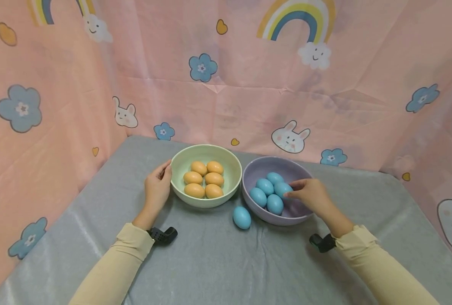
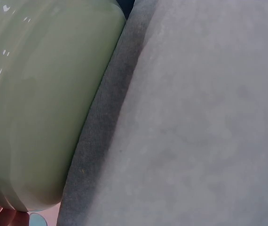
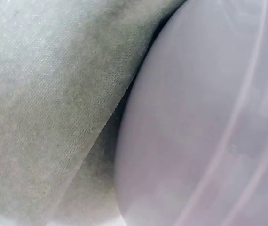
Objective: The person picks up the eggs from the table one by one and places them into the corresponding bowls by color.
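Note:
A pale green bowl (image 1: 226,192) holds several yellow-orange eggs (image 1: 193,190). At its left side, my left hand (image 1: 158,186) touches the outer wall near the rim; in the left wrist view only a bit of its fingers (image 2: 2,217) shows against the bowl. To the right stands a purple bowl (image 1: 302,216) with several blue eggs in it. My right hand (image 1: 312,195) reaches over its right rim and pinches one blue egg (image 1: 282,189) among the others. Another blue egg (image 1: 242,217) lies on the cloth in front of the gap between the bowls.
Both bowls stand close side by side on a grey cloth-covered table (image 1: 210,262). Behind and at both sides hangs a pink curtain (image 1: 153,51) printed with rainbows, flowers and rabbits. A black wrist device (image 1: 164,235) is on each arm.

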The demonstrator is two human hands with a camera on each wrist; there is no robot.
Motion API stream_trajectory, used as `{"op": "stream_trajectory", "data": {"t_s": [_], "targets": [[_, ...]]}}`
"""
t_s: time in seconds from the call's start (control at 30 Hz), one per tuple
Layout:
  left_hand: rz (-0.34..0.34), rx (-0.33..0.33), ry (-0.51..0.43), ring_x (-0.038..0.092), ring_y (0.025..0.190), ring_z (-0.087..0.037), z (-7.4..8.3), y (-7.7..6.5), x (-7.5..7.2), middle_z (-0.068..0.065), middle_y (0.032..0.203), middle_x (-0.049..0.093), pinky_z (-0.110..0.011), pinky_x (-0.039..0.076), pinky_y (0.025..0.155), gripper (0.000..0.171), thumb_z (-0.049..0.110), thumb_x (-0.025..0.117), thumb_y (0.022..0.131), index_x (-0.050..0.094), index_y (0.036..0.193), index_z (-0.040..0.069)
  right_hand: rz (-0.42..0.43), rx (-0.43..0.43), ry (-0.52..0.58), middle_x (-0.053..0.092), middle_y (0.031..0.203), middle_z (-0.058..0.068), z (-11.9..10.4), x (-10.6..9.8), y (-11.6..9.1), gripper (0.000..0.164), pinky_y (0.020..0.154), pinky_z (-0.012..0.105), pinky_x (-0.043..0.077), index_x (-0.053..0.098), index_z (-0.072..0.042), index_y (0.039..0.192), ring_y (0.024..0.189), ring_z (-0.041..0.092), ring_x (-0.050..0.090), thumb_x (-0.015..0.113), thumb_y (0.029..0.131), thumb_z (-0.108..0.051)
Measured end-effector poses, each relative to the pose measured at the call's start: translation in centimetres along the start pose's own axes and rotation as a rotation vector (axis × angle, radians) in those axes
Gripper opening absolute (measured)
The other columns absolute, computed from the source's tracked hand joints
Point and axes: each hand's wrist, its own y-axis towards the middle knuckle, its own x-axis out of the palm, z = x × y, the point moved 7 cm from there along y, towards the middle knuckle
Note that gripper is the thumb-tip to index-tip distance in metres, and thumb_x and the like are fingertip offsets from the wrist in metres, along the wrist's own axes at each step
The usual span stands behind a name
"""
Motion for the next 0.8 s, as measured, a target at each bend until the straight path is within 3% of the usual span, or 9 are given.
{"op": "stream_trajectory", "data": {"t_s": [0.8], "targets": [[0.002,0.006,-0.004,0.053,0.135,-0.025,0.36,-0.13,0.02,-0.015,0.144,0.057,-0.038,0.048,0.109,0.041,0.025,0.05,0.105,0.057,0.14,0.004,-0.045,0.02,-0.047,0.068,0.12,0.026,-0.15,0.72,0.44,0.049,0.098,0.052,0.053,0.065,0.01,0.121,0.119,0.041,0.062,0.08,0.082,-0.016]]}}
